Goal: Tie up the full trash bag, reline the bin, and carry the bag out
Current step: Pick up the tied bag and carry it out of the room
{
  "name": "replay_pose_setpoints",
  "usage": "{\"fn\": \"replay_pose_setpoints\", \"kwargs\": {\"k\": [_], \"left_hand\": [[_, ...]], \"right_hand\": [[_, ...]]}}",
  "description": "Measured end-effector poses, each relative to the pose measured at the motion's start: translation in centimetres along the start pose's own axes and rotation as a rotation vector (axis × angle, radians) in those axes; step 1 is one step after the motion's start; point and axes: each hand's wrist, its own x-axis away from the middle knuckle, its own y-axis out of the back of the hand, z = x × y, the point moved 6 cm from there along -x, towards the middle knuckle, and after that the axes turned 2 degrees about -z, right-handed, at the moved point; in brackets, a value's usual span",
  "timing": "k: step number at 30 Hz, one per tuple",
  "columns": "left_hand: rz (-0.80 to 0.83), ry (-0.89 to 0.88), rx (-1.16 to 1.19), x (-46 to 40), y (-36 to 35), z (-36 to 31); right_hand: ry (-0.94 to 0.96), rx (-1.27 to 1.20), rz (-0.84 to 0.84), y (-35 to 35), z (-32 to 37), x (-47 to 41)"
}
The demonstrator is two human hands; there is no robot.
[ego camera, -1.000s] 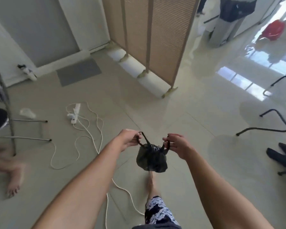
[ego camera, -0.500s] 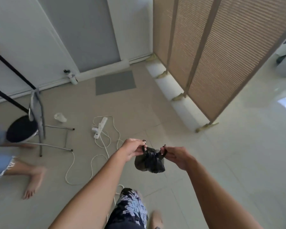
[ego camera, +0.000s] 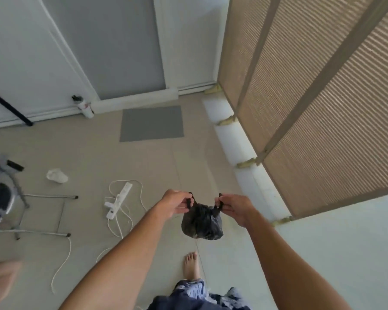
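1. Trash bag (ego camera: 201,222): small, black, bulging; it hangs in the air between both hands, above the tiled floor (ego camera: 143,166) and clear of it.
2. Left hand (ego camera: 175,203): grip pinched on the bag's left tie ear, fingers curled around the black strip.
3. Right hand (ego camera: 232,208): grip pinched on the bag's right tie ear. The two ears are held apart, one on each side of the bag's neck.
4. Person's bare foot (ego camera: 191,266): on the floor just below the bag; patterned shorts (ego camera: 199,296) at the bottom edge.
5. White power strip (ego camera: 119,200) with its looped cord (ego camera: 61,265): on the floor left of the hands, well apart from the bag.
6. Grey mat (ego camera: 151,123): flat before the grey door (ego camera: 112,45).
7. Woven screen (ego camera: 311,86): stands on the right.
8. Folding chair (ego camera: 5,198): at the left edge, blurred. A crumpled white item (ego camera: 57,175) lies beside it.
9. Second person's bare leg (ego camera: 0,276): lower left, blurred.
10. No bin is in view.
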Motion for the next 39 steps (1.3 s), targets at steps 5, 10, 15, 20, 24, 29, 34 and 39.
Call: {"fn": "replay_pose_setpoints", "kwargs": {"k": [5, 10, 15, 20, 24, 29, 34, 39], "left_hand": [[0.028, -0.009, -0.042, -6.8, -2.0, -10.2], [0.013, -0.017, -0.044, -14.1, -4.1, -19.6], [-0.048, 0.017, -0.046, -19.5, -5.1, -29.0], [-0.115, 0.002, 0.008, -26.3, -4.6, -38.7], [-0.074, 0.020, 0.029, -32.0, -3.9, -45.2], [-0.018, 0.019, 0.007, -41.0, -1.5, -52.3], [0.029, 0.145, 0.058, -47.7, 1.3, -57.0], [-0.019, 0.179, 0.004, -54.0, 4.1, -62.7]], "right_hand": [[-0.003, 0.011, -0.073, 1.4, 9.4, -6.9], [-0.031, -0.022, -0.086, 2.4, 18.4, -15.7], [-0.068, 0.075, -0.007, 2.1, 28.1, -23.4], [-0.107, 0.120, 0.061, 0.4, 37.8, -30.7], [-0.128, 0.100, 0.049, -1.5, 44.1, -36.6], [-0.114, 0.113, 0.022, -5.3, 51.2, -44.6], [-0.194, 0.099, -0.071, -8.9, 56.9, -49.5], [-0.202, 0.026, -0.102, -12.1, 62.3, -55.3]]}}
